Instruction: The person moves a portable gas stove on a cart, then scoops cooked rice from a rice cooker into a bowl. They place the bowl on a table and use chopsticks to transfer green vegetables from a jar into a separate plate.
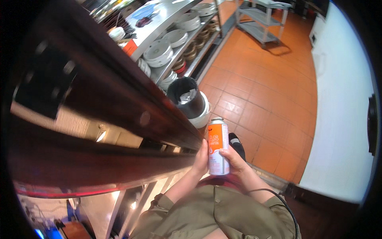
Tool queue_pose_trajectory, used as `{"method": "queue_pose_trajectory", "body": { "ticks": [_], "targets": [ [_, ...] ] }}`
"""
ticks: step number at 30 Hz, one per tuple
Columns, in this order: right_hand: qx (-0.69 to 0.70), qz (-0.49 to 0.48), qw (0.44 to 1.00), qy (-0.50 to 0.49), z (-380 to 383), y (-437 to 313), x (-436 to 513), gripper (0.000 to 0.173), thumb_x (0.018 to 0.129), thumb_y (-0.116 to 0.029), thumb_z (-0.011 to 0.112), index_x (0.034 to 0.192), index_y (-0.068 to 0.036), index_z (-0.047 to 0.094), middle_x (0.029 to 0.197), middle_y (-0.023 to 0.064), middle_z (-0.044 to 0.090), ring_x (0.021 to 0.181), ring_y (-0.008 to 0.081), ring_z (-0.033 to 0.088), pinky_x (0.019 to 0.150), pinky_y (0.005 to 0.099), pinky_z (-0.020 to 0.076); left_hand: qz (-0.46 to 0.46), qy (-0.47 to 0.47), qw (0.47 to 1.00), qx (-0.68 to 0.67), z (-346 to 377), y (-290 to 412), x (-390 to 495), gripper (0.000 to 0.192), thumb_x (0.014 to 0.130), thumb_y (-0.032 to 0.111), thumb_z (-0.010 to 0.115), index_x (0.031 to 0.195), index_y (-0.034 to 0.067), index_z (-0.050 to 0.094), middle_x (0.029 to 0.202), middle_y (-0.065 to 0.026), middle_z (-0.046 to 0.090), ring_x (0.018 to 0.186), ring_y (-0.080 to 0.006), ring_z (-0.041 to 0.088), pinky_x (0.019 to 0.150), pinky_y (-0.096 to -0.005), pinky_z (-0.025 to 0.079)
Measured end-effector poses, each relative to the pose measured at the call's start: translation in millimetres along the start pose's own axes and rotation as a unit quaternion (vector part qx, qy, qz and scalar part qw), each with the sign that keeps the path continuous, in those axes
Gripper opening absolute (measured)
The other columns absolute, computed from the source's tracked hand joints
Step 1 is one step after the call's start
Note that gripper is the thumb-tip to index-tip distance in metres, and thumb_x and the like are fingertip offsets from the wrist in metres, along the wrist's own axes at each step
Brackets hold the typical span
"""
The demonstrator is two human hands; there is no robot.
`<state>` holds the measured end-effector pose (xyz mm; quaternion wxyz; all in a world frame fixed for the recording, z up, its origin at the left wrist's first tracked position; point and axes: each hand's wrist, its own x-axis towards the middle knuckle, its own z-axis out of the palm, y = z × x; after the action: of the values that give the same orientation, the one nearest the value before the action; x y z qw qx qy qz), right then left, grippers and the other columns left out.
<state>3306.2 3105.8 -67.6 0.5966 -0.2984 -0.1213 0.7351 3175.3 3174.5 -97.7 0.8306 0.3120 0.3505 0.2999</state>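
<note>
An orange-and-white butane gas canister (218, 152) stands upright in front of my body, its metal collar at the top and no cap over it. My right hand (235, 159) wraps its right side, with the thumb across the front of the printed label. Along the left side of the canister lies my left hand (203, 156), its palm against the can and most of its fingers hidden behind it. Both hands hold the canister between them at about waist height.
Left of me is a dark wooden door frame (146, 118). Beyond it, a black bin (186, 100) sits in a white bucket (201, 121). Steel shelves hold stacked white bowls (158, 52). A grey utility cart (259, 30) stands on orange floor tiles (268, 89); a white wall (337, 104) bounds the right.
</note>
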Motion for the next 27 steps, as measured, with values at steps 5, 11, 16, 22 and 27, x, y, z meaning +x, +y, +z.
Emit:
{"method": "queue_pose_trajectory", "body": {
  "ticks": [5,11,16,22,27],
  "targets": [
    [-0.08,0.092,0.991,-0.055,-27,-91,107,0.077,0.079,-0.022,0.072,0.14,-0.005,0.028,0.126,0.0101,0.049,0.114,0.0193,0.051,0.096,0.0355,0.0446,0.033,0.164,0.985,-0.037,36,41,100,0.055,0.1,0.049,0.028,0.124,0.004,0.051,0.114,-0.009,0.06,0.105,-0.0194,0.059,0.092,-0.0353,0.047],
    [-0.02,0.228,0.967,-0.115,-50,-160,248,0.054,0.086,-0.031,0.065,0.128,-0.002,0.046,0.113,0.013,0.061,0.103,0.0252,0.062,0.091,0.0404,0.0514,0.152,0.212,0.948,-0.184,33,90,207,0.052,0.1,0.049,0.026,0.129,0.009,0.042,0.12,-0.0103,0.054,0.108,-0.0219,0.056,0.095,-0.0378,0.046],
    [0.039,0.375,0.924,-0.071,-80,-128,402,0.051,0.09,-0.043,0.057,0.126,-0.007,0.049,0.108,0.0109,0.061,0.095,0.0237,0.063,0.086,0.0394,0.0533,0.186,0.405,0.849,-0.284,-15,93,277,0.064,0.096,0.049,0.043,0.146,0.016,0.022,0.134,-0.014,0.044,0.125,-0.0239,0.043,0.103,-0.0426,0.038],
    [-0.164,0.261,0.947,0.091,-96,-94,423,0.066,0.087,-0.038,0.061,0.138,-0.01,0.029,0.116,0.0137,0.049,0.093,0.0294,0.058,0.077,0.0403,0.0538,0.179,0.376,0.872,-0.256,-44,60,274,0.066,0.096,0.045,0.042,0.148,0.013,0.017,0.153,-0.0174,0.017,0.142,-0.0254,0.019,0.113,-0.0381,0.018],
    [-0.194,0.197,0.961,-0.021,-133,-107,335,0.017,0.092,-0.02,0.054,0.102,-0.006,0.054,0.075,0.0035,0.056,0.066,0.0147,0.056,0.058,0.0281,0.0458,0.085,0.247,0.96,-0.096,-34,17,234,0.044,0.099,0.031,0.044,0.136,0.008,0.04,0.129,-0.0144,0.052,0.11,-0.0218,0.056,0.095,-0.0327,0.042]
  ]
}}
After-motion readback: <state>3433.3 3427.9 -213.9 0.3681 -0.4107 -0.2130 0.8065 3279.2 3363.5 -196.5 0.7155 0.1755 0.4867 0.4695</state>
